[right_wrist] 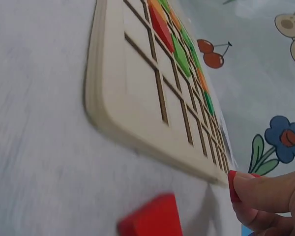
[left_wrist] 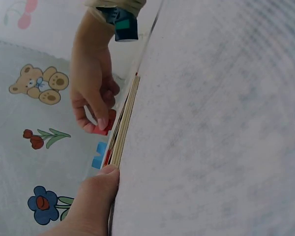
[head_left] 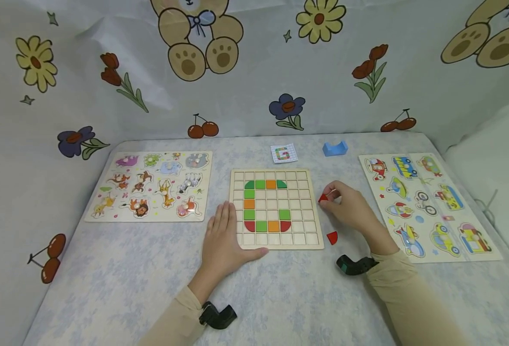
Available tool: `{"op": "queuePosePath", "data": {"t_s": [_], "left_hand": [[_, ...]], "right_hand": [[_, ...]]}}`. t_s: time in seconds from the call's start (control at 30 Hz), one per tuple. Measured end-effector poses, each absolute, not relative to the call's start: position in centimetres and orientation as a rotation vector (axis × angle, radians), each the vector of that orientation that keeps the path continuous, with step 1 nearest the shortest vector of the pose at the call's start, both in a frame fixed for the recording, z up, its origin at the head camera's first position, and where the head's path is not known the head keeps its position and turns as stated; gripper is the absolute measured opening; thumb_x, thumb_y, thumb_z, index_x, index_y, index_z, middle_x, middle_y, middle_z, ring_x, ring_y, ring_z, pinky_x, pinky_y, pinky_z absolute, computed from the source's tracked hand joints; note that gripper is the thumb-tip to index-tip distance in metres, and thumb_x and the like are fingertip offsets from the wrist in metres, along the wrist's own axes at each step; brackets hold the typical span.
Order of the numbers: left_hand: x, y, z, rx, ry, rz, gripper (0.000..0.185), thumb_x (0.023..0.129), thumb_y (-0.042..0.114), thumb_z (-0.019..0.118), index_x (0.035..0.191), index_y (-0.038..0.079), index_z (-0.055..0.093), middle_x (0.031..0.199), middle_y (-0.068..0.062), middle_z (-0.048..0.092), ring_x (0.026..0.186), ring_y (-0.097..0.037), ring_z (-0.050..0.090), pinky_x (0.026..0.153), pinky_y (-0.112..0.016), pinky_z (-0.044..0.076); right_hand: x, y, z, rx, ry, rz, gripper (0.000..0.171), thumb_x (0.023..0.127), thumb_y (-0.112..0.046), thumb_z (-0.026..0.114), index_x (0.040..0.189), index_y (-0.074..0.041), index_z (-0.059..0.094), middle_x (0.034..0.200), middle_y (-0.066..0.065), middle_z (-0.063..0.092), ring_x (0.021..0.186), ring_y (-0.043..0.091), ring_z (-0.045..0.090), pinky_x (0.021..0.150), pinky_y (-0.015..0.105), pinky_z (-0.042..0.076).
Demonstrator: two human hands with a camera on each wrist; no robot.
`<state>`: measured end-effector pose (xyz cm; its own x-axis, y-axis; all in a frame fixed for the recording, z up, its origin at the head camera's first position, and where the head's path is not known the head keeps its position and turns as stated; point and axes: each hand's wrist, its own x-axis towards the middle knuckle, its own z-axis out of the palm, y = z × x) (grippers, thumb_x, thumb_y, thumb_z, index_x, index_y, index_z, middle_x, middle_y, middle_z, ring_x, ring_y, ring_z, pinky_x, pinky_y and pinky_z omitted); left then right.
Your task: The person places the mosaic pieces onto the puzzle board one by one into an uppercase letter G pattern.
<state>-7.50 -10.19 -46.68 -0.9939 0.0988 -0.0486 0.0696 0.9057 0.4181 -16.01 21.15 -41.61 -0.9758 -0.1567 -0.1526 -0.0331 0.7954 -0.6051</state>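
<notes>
One legible sign: small card (head_left: 284,154) on the table beyond the grid board (head_left: 312,235) shows a blocky letter "G" in green, orange and red squares. Tiles on the board trace the same "G". No other text, brand or number readable.

- A pale cloth backdrop (head_left: 254,91) closes off the far side and the left, printed with cartoon teddy bears, yellow and purple flowers, red tulips and cherry pairs.
- The desk (head_left: 120,278) wears a white cover with a faint blue floral pattern, creased near the far edge.
- On the right, a plain white padded surface (head_left: 492,182) rises beside the desk.
- The light is soft and even, with only faint shadows on the cover.
</notes>
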Motion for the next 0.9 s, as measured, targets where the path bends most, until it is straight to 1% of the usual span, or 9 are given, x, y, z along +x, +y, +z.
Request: {"op": "queuePosePath", "data": {"t_s": [0.13, 0.3, 0.4, 0.6, 0.9], "left_hand": [[-7.5, -10.2, -46.6, 0.129, 2.989, 0.651, 0.140, 0.063, 0.088, 0.063, 0.160, 0.007, 0.003, 0.169, -0.008, 0.001, 0.157, -0.024, -0.003, 0.126, -0.050, 0.008], [-7.6, -10.2, -46.6, 0.127, 2.985, 0.657, 0.140, 0.063, 0.087, 0.064, 0.160, 0.006, 0.003, 0.169, -0.009, 0.001, 0.157, -0.024, -0.003, 0.126, -0.050, 0.009], [-7.6, -10.2, -46.6, 0.124, 2.985, 0.647, 0.141, 0.062, 0.088, 0.063, 0.160, 0.007, 0.003, 0.169, -0.009, 0.001, 0.157, -0.024, -0.003, 0.126, -0.049, 0.008], [-7.6, -10.2, -46.7, 0.127, 2.988, 0.639, 0.141, 0.062, 0.089, 0.062, 0.160, 0.006, 0.003, 0.169, -0.009, 0.001, 0.157, -0.024, -0.003, 0.126, -0.049, 0.008], [-7.6, -10.2, -46.5, 0.124, 2.985, 0.640, 0.140, 0.062, 0.088, 0.063, 0.160, 0.007, 0.003, 0.169, -0.009, 0.002, 0.157, -0.024, -0.002, 0.126, -0.049, 0.009]], "right_hand": [[-16.3, 18.6, -41.5, -0.208, 2.729, -1.000, 0.019, 0.095, -0.021, 0.067, 0.109, -0.014, 0.056, 0.099, 0.007, 0.061, 0.084, 0.024, 0.054, 0.066, 0.031, 0.044], [-16.4, 15.8, -41.7, -0.319, 2.681, -1.042, 0.018, 0.094, -0.019, 0.069, 0.108, -0.015, 0.059, 0.092, 0.006, 0.062, 0.074, 0.021, 0.053, 0.061, 0.029, 0.044], [-16.5, 14.6, -41.8, -0.382, 2.664, -1.051, 0.016, 0.094, -0.018, 0.069, 0.107, -0.014, 0.061, 0.090, 0.004, 0.062, 0.070, 0.019, 0.053, 0.062, 0.029, 0.044], [-16.7, 13.3, -42.1, -0.417, 2.683, -0.995, 0.013, 0.095, -0.020, 0.068, 0.106, -0.015, 0.063, 0.091, 0.001, 0.063, 0.080, 0.018, 0.056, 0.073, 0.031, 0.046], [-16.8, 12.8, -42.2, -0.424, 2.691, -0.951, 0.010, 0.096, -0.019, 0.066, 0.103, -0.013, 0.070, 0.102, 0.003, 0.063, 0.095, 0.021, 0.060, 0.087, 0.039, 0.051]]}}
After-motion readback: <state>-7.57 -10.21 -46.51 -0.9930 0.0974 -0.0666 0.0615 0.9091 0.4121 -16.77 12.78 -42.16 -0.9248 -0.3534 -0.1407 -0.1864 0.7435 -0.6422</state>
